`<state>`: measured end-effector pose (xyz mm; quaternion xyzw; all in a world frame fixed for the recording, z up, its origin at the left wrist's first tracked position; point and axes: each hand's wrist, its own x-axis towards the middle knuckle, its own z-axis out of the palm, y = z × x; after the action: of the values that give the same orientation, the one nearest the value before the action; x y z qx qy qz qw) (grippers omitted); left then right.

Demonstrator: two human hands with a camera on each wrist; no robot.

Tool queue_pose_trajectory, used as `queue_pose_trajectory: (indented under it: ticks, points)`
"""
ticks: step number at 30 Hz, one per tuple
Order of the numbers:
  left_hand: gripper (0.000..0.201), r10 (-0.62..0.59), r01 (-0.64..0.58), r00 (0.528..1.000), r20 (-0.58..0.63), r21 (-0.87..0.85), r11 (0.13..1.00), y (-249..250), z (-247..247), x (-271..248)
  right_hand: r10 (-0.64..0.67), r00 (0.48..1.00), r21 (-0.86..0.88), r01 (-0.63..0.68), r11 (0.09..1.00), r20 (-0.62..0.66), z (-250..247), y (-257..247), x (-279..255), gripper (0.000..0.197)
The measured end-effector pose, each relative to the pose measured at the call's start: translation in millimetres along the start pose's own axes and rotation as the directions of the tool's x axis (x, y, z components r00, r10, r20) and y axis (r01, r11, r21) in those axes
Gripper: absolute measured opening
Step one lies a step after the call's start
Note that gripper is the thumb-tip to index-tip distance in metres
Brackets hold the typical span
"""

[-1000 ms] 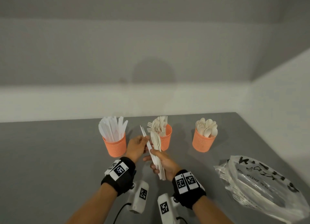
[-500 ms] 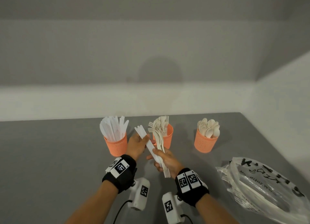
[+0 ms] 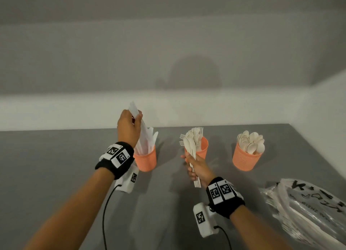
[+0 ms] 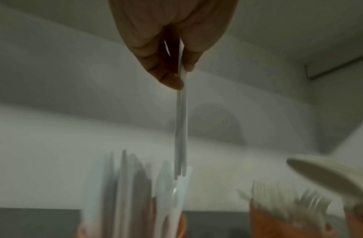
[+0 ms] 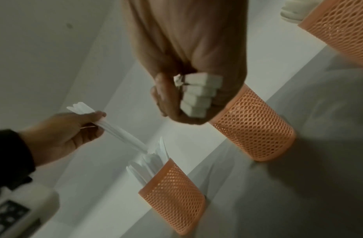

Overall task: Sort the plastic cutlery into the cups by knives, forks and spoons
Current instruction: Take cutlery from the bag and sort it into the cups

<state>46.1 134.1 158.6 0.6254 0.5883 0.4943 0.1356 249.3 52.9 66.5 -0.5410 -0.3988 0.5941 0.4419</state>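
Three orange mesh cups stand in a row on the grey table. The left cup holds white knives, the middle cup forks, the right cup spoons. My left hand is raised over the left cup and pinches white knives by their upper ends; their lower ends hang among the knives standing in the cup. My right hand grips a bundle of cutlery upright in front of the middle cup, with spoon bowls at its top. The bundle's handle ends stick out of the fist.
A clear plastic bag with black lettering and more white cutlery lies at the table's right front. A white wall runs close behind the cups and along the right side. Bare grey tabletop lies left of the cups.
My left hand has pulled the knives out of the bundle, lifted them up and to the left, and now holds them over the knife cup. The right hand keeps the bundle by the middle cup.
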Motion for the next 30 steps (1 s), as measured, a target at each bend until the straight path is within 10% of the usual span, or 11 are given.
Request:
queue_pose_trajectory:
  ticks: [7,14,21,24,30]
  points:
    - [0.07,0.019,-0.076,0.97,0.241,0.23,0.97,-27.9,12.9,-11.3,0.048,0.99,0.066,-0.057,0.996,0.13,4.9,-8.2,2.3,0.023]
    - [0.051,0.027,-0.145,0.957,0.288,0.395,0.907,-49.4,25.8,-12.6,0.107,0.986,0.128,-0.123,0.984,0.126,8.2,-9.5,-1.5,0.028]
    - [0.041,0.143,-0.401,0.901,0.411,0.656,0.64,-94.5,37.0,-16.9,0.111,0.987,0.187,-0.132,0.973,0.118,18.4,-9.2,9.9,0.029]
    - [0.065,0.132,-0.337,0.927,0.351,0.622,0.707,-89.6,36.5,-17.6,0.106,0.986,0.195,-0.129,0.972,0.125,19.2,-7.5,13.8,0.028]
    - [0.034,0.193,-0.204,0.954,0.229,0.027,0.979,-25.8,41.2,-39.9,0.06,0.991,0.168,-0.079,0.983,0.117,21.7,0.0,19.4,0.03]
